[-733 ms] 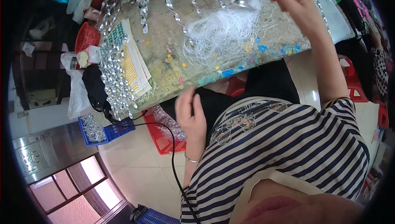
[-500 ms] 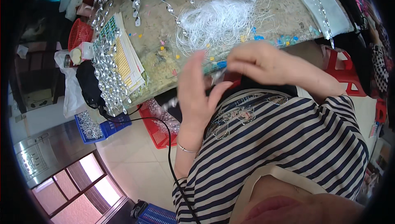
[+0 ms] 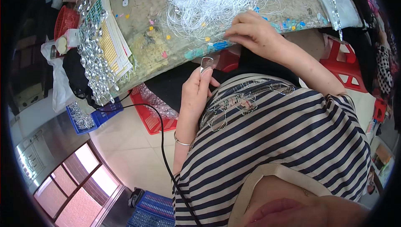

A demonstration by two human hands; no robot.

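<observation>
My left hand [image 3: 198, 86] is closed just off the front edge of the worktable [image 3: 152, 66], with a clear, shiny faceted pendant [image 3: 206, 63] pinched between thumb and fingers, its rounded end pointing up. Farther right, my right hand [image 3: 255, 34] is raised over the table edge. Its thumb and bent fingers come together at the tips; anything between them is too small to make out. Close beyond it, a loose tangle of white thread [image 3: 211, 2] lies on the tabletop.
Strands of silver beads [image 3: 95, 56] hang over the table's left edge beside stacked papers [image 3: 115, 45]. A plastic sheet [image 3: 334, 3] covers the right corner. Below stand a red basket [image 3: 152, 120], a blue tray [image 3: 106, 112] and a red stool [image 3: 344, 70]. A black cable [image 3: 162, 137] crosses the left side.
My left hand has lowered and turned, and the pendant now shows clearly in its fingertips. My right hand has risen slightly toward the thread. The whole view has shifted a little.
</observation>
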